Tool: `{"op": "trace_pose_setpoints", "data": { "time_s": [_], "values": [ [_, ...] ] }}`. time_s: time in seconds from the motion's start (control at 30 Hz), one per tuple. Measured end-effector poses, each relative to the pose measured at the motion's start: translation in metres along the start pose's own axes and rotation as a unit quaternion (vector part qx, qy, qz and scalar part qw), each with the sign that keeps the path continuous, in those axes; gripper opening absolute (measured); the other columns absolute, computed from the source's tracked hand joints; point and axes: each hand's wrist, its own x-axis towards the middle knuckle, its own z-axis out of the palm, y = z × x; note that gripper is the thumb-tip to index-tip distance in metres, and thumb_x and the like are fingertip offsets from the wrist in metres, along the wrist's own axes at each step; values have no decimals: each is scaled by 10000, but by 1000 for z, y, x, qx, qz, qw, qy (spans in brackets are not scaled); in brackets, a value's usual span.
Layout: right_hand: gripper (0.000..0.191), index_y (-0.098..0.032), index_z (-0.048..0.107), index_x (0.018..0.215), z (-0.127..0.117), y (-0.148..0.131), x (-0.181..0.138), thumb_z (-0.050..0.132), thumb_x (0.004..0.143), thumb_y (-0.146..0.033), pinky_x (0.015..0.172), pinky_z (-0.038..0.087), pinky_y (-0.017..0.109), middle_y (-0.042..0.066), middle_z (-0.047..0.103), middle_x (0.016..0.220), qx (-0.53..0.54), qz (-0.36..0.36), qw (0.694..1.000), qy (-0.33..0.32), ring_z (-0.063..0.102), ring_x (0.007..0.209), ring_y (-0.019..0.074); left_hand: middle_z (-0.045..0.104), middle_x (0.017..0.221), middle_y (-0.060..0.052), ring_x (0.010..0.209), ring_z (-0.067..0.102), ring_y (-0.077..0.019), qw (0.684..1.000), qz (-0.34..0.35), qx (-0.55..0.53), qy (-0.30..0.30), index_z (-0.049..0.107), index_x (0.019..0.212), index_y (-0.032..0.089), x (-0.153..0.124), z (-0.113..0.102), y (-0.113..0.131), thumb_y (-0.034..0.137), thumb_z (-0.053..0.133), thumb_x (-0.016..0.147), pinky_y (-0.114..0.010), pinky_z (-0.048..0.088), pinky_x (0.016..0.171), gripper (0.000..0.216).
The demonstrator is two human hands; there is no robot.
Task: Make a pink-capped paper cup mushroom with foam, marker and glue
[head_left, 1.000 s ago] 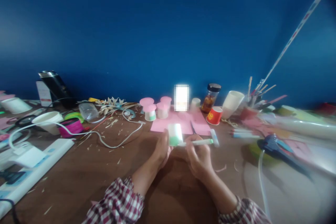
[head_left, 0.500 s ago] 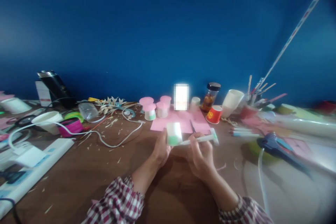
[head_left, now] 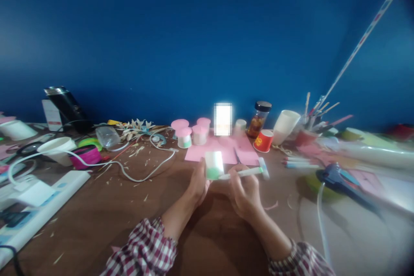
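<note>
left sleeve [head_left: 144, 243]: maroon-and-white check, puffed, gathered cuff [head_left: 168, 236] | right sleeve [head_left: 302, 261]: similar check, gathered cuff, partly blurred

Pen [head_left: 254, 171] tip blurred; power strip [head_left: 73, 182] cut off.

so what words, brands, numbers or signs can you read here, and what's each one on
None can be read.
Red cup: yellow marking, too blurred.
White box-like item, left: reddish print, too small and blurred.
Bright patch, back: pixelated.
Green-ended pen in right hand: no lettering discernible.
White-and-green piece in left hand: none discernible.
</note>
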Motion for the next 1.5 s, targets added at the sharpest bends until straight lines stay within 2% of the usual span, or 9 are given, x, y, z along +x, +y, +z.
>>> {"op": "trace_pose_setpoints", "data": {
  "time_s": [0.17, 0.47, 0.67, 0.9, 1.1, 1.5],
  "values": [
    [227, -186, 525, 716, -3, -6, 2, 490, 883, -336, 504, 366, 221, -30, 498, 554, -18, 2, 999, 28, 453, 517, 114, 683, 1090, -118, 1084, 597, -233, 1000, -3, -16, 7, 622, 1105, 118, 1, -1, -1, 420, 451, 917, -382, 428, 987, 395],
    [215, -186, 524, 719, 1, -1, 0, 501, 880, -326, 460, 327, 211, -48, 450, 539, 9, 5, 1000, 0, 399, 479, 96, 693, 1058, -132, 1076, 603, -246, 1000, 10, 4, -9, 637, 1074, 99, 2, -2, -1, 429, 457, 913, -404, 421, 995, 409],
    [231, -191, 506, 714, -1, -7, 2, 485, 889, -341, 497, 368, 216, -43, 471, 547, 12, 20, 999, 35, 429, 504, 104, 675, 1120, -133, 1085, 601, -242, 1000, 0, -9, -4, 612, 1138, 102, 3, -2, -2, 419, 442, 922, -409, 407, 1015, 420],
    [218, -182, 536, 725, -1, -7, 2, 497, 874, -335, 483, 352, 220, -35, 480, 553, -12, 14, 1000, 7, 429, 500, 107, 689, 1093, -122, 1117, 587, -241, 1000, 1, -20, -8, 642, 1083, 109, 1, -2, 0, 403, 460, 917, -392, 408, 1016, 383],
    [225, -184, 524, 728, -2, -9, 2, 491, 882, -345, 488, 353, 220, -30, 491, 563, 1, 23, 1000, 16, 435, 510, 108, 673, 1127, -135, 1126, 582, -242, 1000, 2, -18, -11, 625, 1119, 106, 3, -3, -3, 406, 471, 911, -383, 418, 1006, 396],
    [228, -181, 527, 731, 1, -3, 1, 507, 886, -347, 481, 344, 212, -35, 476, 577, 25, 38, 999, 0, 420, 518, 101, 695, 1047, -133, 1084, 599, -245, 1000, -2, -9, -10, 638, 1060, 99, -2, 1, 1, 425, 487, 899, -383, 428, 982, 394]
  ]
}}
